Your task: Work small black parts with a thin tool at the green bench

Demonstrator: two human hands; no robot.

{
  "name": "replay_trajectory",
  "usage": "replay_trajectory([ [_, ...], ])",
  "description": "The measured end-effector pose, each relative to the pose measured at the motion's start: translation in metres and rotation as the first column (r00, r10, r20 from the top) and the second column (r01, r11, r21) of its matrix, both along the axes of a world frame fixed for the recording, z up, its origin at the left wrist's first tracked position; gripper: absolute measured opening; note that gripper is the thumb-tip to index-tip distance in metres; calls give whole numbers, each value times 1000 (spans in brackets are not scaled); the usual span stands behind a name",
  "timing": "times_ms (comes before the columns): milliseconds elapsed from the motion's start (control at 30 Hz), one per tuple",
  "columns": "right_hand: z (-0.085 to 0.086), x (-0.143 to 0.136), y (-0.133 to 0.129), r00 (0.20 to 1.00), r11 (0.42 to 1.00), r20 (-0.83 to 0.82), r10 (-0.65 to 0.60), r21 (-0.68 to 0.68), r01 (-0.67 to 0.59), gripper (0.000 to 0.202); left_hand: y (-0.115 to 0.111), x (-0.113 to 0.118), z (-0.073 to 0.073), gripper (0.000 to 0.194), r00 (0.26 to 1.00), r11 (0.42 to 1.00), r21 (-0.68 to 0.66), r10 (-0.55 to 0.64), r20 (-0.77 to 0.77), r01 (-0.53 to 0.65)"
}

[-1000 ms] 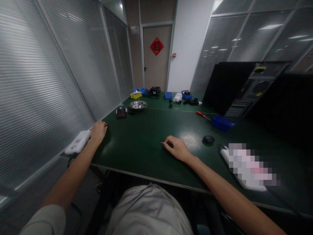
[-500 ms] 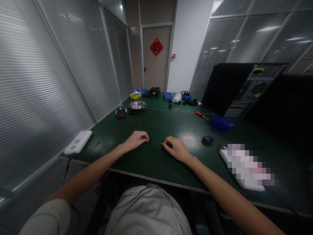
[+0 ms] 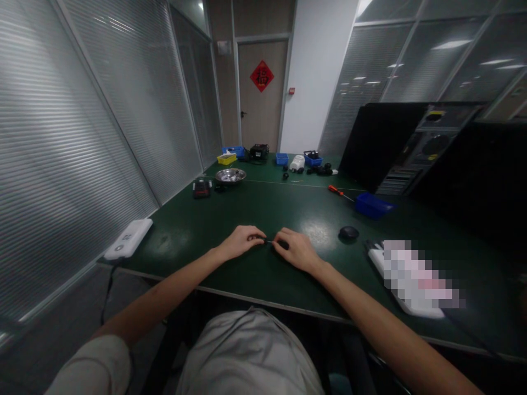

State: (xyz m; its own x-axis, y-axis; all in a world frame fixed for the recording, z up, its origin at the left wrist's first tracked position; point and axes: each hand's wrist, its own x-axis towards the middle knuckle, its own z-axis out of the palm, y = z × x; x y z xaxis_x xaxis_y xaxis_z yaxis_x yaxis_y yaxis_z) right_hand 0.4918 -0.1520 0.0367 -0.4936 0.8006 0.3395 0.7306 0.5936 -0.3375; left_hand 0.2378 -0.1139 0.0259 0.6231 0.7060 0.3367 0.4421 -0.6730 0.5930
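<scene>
My left hand [image 3: 246, 241] is closed in a pinch on a small dark part [image 3: 265, 241] just above the green table. Facing it, my right hand [image 3: 297, 249] is closed round a small dark-handled tool [image 3: 283, 244] with a thin metal shaft pointing left. The shaft's end meets or nearly meets the dark part; whether they touch cannot be made out. Fingers hide most of both things. A black computer mouse [image 3: 348, 233] lies to the right of my right hand.
Beyond the hands are a metal bowl [image 3: 230, 176], a dark red-and-black box [image 3: 202, 188], an orange-handled screwdriver [image 3: 335, 190] and a blue bin [image 3: 373, 205]. A white device [image 3: 128, 239] lies at the left edge. A partly blurred white object [image 3: 405, 291] lies right, before a computer tower [image 3: 415, 145].
My left hand has moved right, bringing the small dark part up to the tool's metal shaft. My right hand has stayed almost in place. The view has shifted slightly.
</scene>
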Motion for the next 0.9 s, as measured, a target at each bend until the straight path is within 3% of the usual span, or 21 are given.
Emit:
replay_trajectory([
  [333, 2, -1, -1, 995, 999, -84, 44, -19, -46, 19, -3, 3, 3, 23, 995, 993, -114, 34, 98, -23],
  [567, 2, -4, -2, 999, 999, 24, 43, -4, -43, 18, -4, 4, 2, 22, 999, 1000, -24, -16, 30, 16],
  [900, -1, -5, 0, 997, 998, 38, 63, 10, -64, 20, -4, 7, 3, 21, 992, 986, -162, 59, 113, -40],
])
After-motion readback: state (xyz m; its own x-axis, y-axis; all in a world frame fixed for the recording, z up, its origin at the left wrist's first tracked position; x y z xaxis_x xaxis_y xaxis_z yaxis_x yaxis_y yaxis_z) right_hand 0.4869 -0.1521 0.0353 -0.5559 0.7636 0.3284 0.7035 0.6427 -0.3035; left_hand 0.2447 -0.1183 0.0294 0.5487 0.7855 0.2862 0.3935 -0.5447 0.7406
